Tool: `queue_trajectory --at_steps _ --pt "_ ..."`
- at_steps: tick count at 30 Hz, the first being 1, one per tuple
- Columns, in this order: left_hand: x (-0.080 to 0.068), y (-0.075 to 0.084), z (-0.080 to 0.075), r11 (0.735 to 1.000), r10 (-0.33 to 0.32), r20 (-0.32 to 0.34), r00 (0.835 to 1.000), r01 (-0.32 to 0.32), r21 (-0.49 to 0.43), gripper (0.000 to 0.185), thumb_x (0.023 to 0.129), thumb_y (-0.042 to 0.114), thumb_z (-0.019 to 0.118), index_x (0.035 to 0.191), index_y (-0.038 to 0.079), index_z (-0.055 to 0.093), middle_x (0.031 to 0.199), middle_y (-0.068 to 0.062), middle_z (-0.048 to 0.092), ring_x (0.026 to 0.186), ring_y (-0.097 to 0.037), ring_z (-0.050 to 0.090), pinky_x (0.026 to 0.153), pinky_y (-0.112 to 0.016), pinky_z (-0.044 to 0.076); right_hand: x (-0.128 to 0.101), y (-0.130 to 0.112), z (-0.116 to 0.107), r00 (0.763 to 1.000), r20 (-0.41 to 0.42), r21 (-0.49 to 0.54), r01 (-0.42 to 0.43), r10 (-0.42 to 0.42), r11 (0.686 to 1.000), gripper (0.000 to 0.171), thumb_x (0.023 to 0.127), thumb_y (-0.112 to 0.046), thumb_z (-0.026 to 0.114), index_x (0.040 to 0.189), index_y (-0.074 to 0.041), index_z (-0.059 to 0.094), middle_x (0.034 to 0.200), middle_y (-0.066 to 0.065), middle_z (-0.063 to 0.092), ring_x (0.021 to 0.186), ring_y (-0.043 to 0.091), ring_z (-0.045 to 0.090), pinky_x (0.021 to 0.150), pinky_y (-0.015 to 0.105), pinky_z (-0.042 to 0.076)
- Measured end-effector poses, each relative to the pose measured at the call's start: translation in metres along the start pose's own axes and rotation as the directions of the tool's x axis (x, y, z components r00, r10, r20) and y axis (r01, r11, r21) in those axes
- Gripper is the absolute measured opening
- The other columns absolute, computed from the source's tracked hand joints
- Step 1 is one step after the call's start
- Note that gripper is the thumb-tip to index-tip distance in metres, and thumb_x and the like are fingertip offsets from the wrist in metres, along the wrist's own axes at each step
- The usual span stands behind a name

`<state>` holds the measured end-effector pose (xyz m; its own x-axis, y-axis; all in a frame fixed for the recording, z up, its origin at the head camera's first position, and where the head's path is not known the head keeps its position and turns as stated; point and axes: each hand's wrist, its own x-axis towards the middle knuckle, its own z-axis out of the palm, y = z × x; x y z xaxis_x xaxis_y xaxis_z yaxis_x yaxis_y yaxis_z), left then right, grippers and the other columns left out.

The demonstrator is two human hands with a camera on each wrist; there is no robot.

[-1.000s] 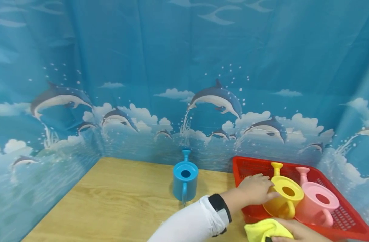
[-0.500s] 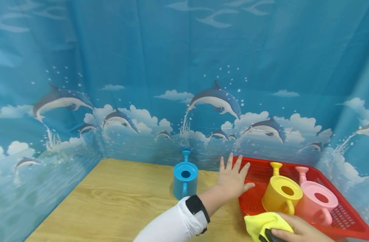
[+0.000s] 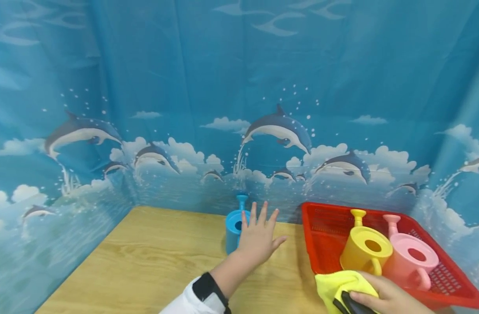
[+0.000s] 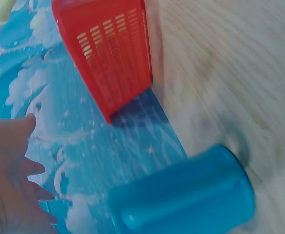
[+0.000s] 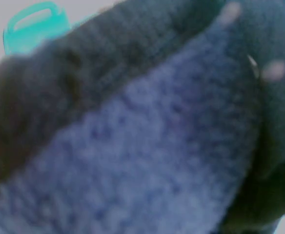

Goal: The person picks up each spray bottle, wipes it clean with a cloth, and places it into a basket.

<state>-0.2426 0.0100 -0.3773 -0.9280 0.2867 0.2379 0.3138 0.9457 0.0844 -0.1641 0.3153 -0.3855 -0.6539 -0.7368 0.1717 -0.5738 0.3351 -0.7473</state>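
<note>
the left hand (image 3: 259, 237) is spread flat with straight fingers, held just in front of the blue watering can (image 3: 234, 226), which stands upright on the wooden table (image 3: 145, 261) near the back curtain (image 3: 239, 87). whether the palm touches the can cannot be told. in the left wrist view the blue can (image 4: 186, 197) fills the lower part of the frame, with the hand (image 4: 10, 180) at the left edge, fingers loose and holding nothing.

the right hand (image 3: 384, 298) is at the bottom edge, fingers curled round a yellow cloth (image 3: 339, 285) with something dark under it, just beside the front rim of the red basket (image 3: 325, 226). the basket sits on the table to the right, apart from the blue can. inside it stand a yellow watering can (image 3: 365, 255) and a pink watering can (image 3: 413, 266), side by side and touching. the right wrist view shows only blurred dark fabric.
</note>
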Motion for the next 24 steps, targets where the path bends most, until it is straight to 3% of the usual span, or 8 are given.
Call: queue_trajectory --at_steps 1,4,8,16,24 --pt "-0.004 -0.006 0.001 1.000 -0.015 -0.009 1.000 0.015 -0.021 0.073 0.094 0.066 0.038 0.154 0.029 0.020 0.163 -0.005 0.007 0.149 -0.037 0.003 0.116 -0.062 0.013 0.001 0.000 0.001 1.000 -0.001 -0.004 -0.006 0.006 1.000 0.031 0.095 0.007 0.048 0.122 -0.009 0.056 0.100 -0.007 0.062 0.085 0.005 0.056 0.064 0.022 0.045" --pt "-0.016 -0.024 0.004 0.995 -0.052 -0.056 0.997 0.046 -0.092 0.075 0.093 0.064 0.041 0.154 0.026 0.020 0.162 -0.009 0.009 0.148 -0.040 0.006 0.114 -0.064 0.014 0.002 -0.005 0.002 0.987 0.009 0.041 -0.160 0.160 0.986 0.025 0.098 -0.004 0.050 0.123 0.001 0.053 0.098 -0.009 0.061 0.084 0.004 0.055 0.066 0.020 0.046" --pt "-0.030 -0.045 0.008 0.980 -0.092 -0.097 0.991 0.073 -0.183 0.076 0.094 0.059 0.047 0.155 0.023 0.018 0.162 -0.011 0.010 0.148 -0.042 0.006 0.112 -0.068 0.014 0.003 -0.011 0.002 0.932 0.011 0.087 -0.363 0.363 0.928 0.036 0.101 -0.018 0.049 0.127 0.008 0.049 0.100 -0.010 0.060 0.083 0.003 0.054 0.071 0.018 0.048" --pt "-0.057 -0.072 0.020 0.921 -0.235 -0.085 0.968 0.194 -0.338 0.084 0.092 0.052 0.056 0.155 0.015 0.015 0.161 -0.020 0.007 0.146 -0.047 0.005 0.111 -0.070 0.012 0.006 -0.010 0.004 0.925 -0.006 0.044 -0.379 0.380 0.924 0.039 0.101 -0.019 0.049 0.129 0.008 0.048 0.099 -0.013 0.060 0.082 0.001 0.054 0.070 0.019 0.048" --pt "-0.074 -0.080 0.037 0.851 -0.372 -0.030 0.928 0.328 -0.409 0.096 0.088 0.052 0.062 0.154 0.005 0.011 0.158 -0.025 0.009 0.144 -0.050 0.012 0.109 -0.070 0.015 0.009 -0.008 0.006 0.911 0.003 0.036 -0.413 0.413 0.910 0.042 0.101 -0.022 0.050 0.130 0.008 0.048 0.102 -0.011 0.061 0.082 0.000 0.053 0.072 0.018 0.047"
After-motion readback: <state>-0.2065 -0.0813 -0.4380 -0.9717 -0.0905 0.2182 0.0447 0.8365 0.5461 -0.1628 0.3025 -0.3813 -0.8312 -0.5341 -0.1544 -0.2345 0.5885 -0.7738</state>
